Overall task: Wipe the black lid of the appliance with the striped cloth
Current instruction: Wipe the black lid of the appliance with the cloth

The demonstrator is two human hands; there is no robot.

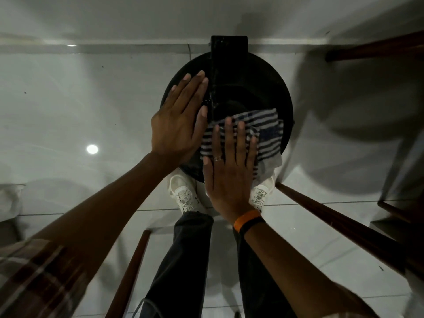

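- Wiping is the step in hand: the right hand [229,175] lies flat, fingers spread, pressing the blue-and-white striped cloth [259,136] onto the near right part of the round black lid [270,83] of the appliance.
- The left hand [176,125] rests open on the lid's left side, fingers together and extended, gripping nothing (it seems to steady the appliance).
- The cloth sits on the lid's near half, one corner hanging past the rim; the raised black rectangular bar [229,63] across the lid's far half is uncovered.
- Judged from this, much of the lid remains unwiped; the next move calls for sliding the cloth under flat pressure toward the far and left areas, working around the bar.
- No brand, label or writing is legible; the lid is dark and dimly lit.
- An orange-and-black wristband [249,220] circles the right wrist.
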